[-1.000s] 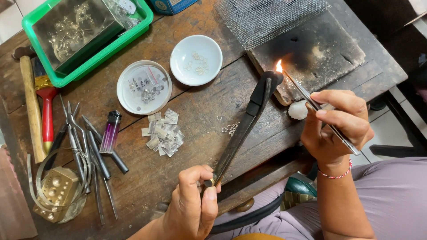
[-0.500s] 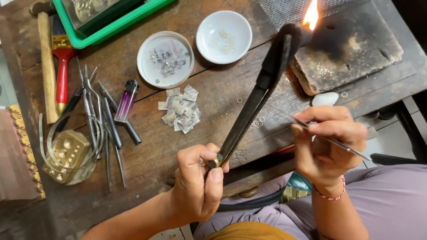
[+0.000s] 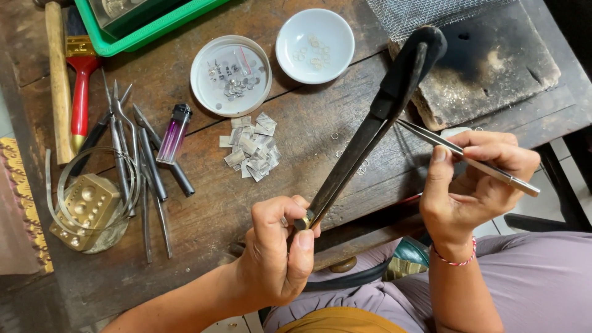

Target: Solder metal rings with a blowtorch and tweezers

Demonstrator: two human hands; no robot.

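Gripping the brass valve end of a long black torch, our left hand keeps its fingers closed around it, the nozzle lifted over the charred soldering block. Our right hand pinches slim steel tweezers, tips just beside the torch shaft. Left of the block sit two round white dishes on the scarred wooden worktop.
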